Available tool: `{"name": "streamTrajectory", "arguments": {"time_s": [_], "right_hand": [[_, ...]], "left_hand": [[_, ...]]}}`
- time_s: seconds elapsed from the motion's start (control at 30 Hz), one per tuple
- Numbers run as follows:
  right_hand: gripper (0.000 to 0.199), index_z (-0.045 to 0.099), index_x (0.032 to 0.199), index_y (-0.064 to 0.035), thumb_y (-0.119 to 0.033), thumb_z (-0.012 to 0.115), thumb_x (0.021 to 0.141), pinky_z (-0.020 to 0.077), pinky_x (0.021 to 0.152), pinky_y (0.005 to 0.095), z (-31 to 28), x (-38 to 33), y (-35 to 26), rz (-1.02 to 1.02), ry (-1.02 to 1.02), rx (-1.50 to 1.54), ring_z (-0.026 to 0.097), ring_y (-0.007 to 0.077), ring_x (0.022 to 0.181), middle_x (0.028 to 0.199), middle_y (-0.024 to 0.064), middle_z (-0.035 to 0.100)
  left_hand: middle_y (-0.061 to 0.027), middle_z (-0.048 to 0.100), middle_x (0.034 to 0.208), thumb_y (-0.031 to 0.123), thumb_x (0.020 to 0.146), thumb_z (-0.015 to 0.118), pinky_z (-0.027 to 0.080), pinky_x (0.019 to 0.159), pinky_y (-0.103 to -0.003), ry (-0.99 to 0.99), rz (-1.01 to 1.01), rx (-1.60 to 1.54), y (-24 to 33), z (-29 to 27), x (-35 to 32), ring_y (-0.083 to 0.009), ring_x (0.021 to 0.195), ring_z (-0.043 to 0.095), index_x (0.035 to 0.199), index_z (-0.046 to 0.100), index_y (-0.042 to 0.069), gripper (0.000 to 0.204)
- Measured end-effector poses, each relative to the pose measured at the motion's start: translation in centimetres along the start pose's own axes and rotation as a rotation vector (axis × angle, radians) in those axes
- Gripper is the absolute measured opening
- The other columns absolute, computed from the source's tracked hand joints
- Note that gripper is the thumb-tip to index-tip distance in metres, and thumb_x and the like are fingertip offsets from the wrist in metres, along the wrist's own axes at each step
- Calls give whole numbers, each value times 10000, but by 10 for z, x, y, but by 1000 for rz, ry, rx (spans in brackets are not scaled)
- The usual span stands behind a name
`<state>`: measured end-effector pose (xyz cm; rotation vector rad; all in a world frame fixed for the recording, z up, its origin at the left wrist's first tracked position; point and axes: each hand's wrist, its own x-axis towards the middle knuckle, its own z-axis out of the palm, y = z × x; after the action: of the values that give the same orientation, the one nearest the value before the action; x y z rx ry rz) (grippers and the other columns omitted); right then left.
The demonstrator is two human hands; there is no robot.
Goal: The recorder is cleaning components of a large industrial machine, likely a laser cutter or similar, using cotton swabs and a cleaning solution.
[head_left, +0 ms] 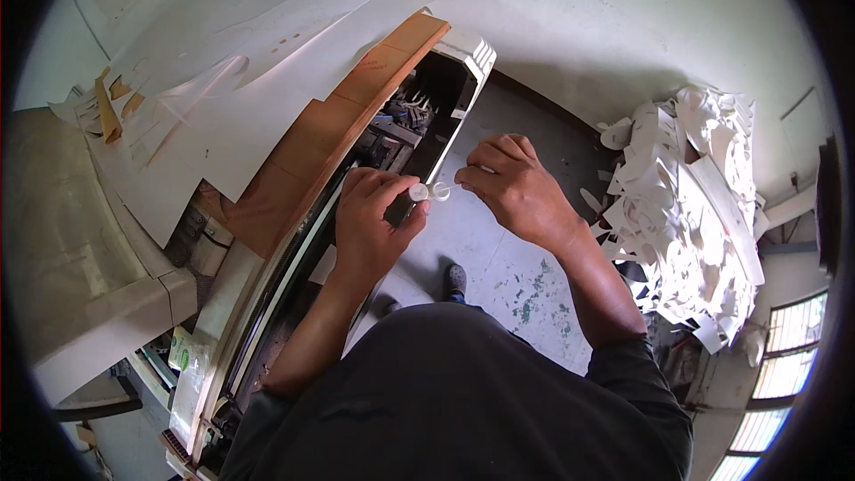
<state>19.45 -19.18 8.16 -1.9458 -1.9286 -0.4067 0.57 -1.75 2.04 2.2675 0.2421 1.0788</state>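
- A small white round piece [419, 191], cap-like in shape, is pinched between the thumb and fingers of the left hand [374, 214], which is closed on it just above a dark stick-like part that shows beneath the fingers.
- A second small white piece [441, 191] with a ring-shaped end is held at the fingertips of the right hand [512, 187]; that hand is closed on it in a fine pinch.
- The two white pieces are brought end to end between the hands, touching or very nearly so; whether they are already joined cannot be told.
- The pieces are held over the gap between the machine's white end housing [472, 62] and the grey floor [499, 258], beside the brown board edge [356, 98] under large white cut sheets [232, 80].
- A heap of white paper offcuts [695, 205] is piled well apart, on the person's right.
- For the fitting to be done well, the left piece is best kept steady while the right one is lined up squarely before any pressure is applied.
- Light pressure is judged sufficient; such small parts could slip from a pinch and be lost on the floor or in the machine opening [410, 125].
- The wrists are best kept close to the body so the parts remain in clear sight.
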Motion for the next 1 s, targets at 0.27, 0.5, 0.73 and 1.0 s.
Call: {"name": "streamTrajectory", "arguments": {"time_s": [0.27,0.5,0.73,1.0], "right_hand": [[238,787,1136,-75,-91,714,910,469,1230,452,-8,10,16,-68,-63,-43,646,289,1299,1156,84,715],[225,775,1054,-92,-99,844,840,500,1192,479,-7,17,24,-88,-26,-53,658,306,1238,1074,71,694],[258,814,1138,-83,-86,713,900,462,1228,440,-2,21,25,-92,-63,-104,637,261,1291,1127,64,709],[281,795,1154,-87,-81,704,887,461,1234,440,4,27,26,-101,-79,-141,623,264,1314,1156,64,703]], "left_hand": [[-98,767,1048,208,886,871,543,949,-461,30,4,24,-4,12,8,-317,1069,660,1128,813,29,306],[-91,772,1043,217,883,877,548,938,-453,37,7,38,-10,18,12,-320,1064,658,1134,819,30,318],[-90,774,1044,226,884,882,551,943,-446,17,-11,73,-14,19,16,-317,1065,658,1129,822,38,314],[-105,791,1073,176,876,888,540,982,-472,34,-21,101,-19,14,17,-331,1076,695,1144,825,46,305]]}}
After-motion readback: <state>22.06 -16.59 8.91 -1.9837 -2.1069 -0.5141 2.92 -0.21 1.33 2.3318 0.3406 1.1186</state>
